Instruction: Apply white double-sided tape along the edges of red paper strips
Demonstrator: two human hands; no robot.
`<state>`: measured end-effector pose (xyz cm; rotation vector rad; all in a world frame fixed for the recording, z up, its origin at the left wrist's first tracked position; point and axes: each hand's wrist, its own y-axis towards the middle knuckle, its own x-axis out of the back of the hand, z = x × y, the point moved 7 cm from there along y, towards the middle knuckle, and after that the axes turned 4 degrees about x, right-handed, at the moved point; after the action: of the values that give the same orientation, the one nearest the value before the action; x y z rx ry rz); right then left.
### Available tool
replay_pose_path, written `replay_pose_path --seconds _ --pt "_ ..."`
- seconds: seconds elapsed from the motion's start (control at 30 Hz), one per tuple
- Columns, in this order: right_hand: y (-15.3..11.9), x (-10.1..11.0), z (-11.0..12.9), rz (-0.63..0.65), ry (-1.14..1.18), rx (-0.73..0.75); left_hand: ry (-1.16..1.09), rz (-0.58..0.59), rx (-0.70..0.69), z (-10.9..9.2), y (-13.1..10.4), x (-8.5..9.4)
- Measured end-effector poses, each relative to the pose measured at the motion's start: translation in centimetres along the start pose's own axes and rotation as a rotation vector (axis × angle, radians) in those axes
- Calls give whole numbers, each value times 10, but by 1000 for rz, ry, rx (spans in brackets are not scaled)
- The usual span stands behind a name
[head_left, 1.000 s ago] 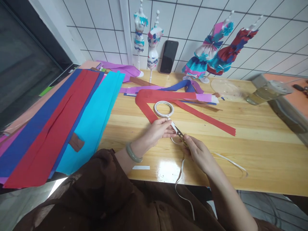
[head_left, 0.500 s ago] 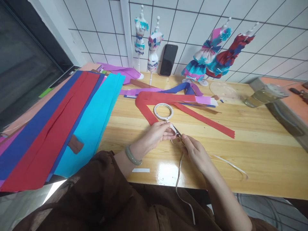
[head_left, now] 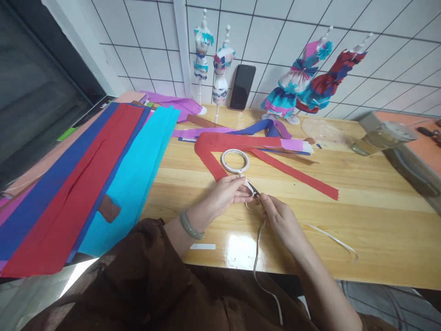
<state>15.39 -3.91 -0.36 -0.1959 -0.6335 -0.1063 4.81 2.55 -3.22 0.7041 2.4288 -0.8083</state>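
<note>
My left hand (head_left: 230, 191) pinches a short length of white tape (head_left: 248, 185) between thumb and fingers. Just above it on the wooden table lies a ring-shaped roll of tape (head_left: 235, 170). Closed around small scissors (head_left: 254, 190), my right hand (head_left: 280, 217) has the dark blades pointed at the tape by my left fingers; the handles are mostly hidden. A thin pale strip (head_left: 255, 257) hangs from below my right hand over the table edge. Red crepe paper strips (head_left: 296, 171) lie behind the roll.
Wide crepe paper sheets (head_left: 131, 184) cover the left side. A phone (head_left: 242, 87) leans on the tiled wall between small dress forms (head_left: 220, 76) and dressed ones (head_left: 292, 82). A lidded cup (head_left: 374, 140) stands at right. White scraps (head_left: 202, 247) lie in front.
The view has shifted very slightly. Both hands, the scissors and the tape hold almost the same position as before.
</note>
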Motion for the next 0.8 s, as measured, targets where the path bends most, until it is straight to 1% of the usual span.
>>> replay_pose_path --seconds 0.2,0.6,0.8 --pt "-2 0 0 -29 -95 4 -41 7 22 3 2 1" --pt "1 -4 3 -23 -98 35 -61 1 -10 2 4 3" --pt "0 -4 6 -32 -119 57 -62 -12 -3 2 4 3"
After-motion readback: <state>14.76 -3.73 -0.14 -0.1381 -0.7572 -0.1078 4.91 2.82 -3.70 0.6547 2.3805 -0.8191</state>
